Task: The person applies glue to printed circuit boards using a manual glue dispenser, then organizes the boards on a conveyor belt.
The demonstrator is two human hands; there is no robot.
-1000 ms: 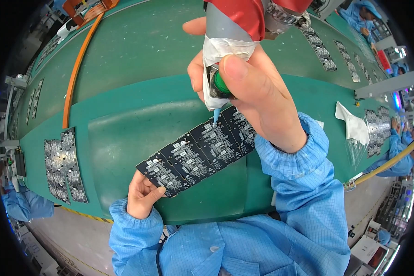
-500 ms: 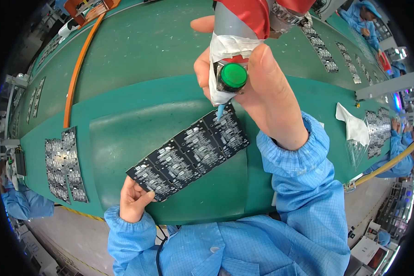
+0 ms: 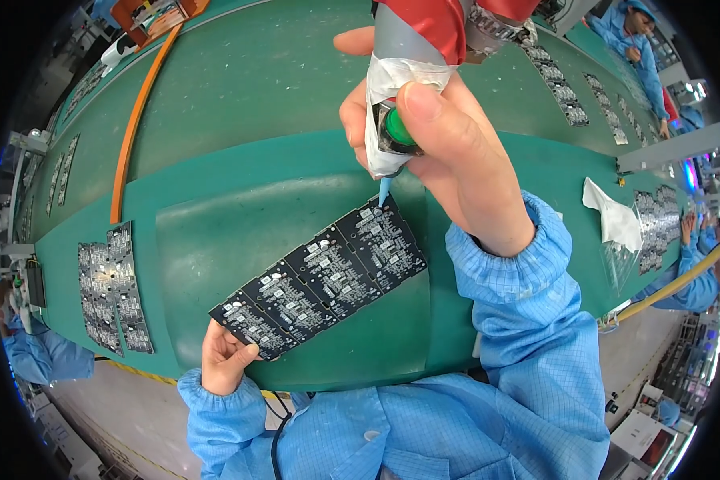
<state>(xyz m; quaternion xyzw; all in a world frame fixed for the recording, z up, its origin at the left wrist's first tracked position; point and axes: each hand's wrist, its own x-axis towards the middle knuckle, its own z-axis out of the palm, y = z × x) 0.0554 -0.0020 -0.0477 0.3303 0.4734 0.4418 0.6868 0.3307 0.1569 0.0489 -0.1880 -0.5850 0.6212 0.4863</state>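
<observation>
A long black circuit board panel (image 3: 322, 278), made of several joined boards, lies tilted above the green mat. My left hand (image 3: 226, 358) pinches its lower left corner between thumb and fingers. Over the panel's upper right end, my right hand (image 3: 440, 132) is wrapped round a glue dispenser (image 3: 408, 80) with a grey barrel, red covering and white tape. The right thumb presses on the green button (image 3: 398, 126). The dispenser's light blue nozzle (image 3: 385, 190) points down at the panel's top edge; whether it touches cannot be made out.
More circuit board panels (image 3: 114, 288) lie at the left, others (image 3: 656, 228) at the right beside a white cloth (image 3: 612, 216). An orange bar (image 3: 140, 120) crosses the green bench (image 3: 248, 88). A co-worker (image 3: 636, 48) sits at the far right.
My left hand has drawn the circuit board panel a little left and down under the nozzle. My right thumb has come down onto the green button.
</observation>
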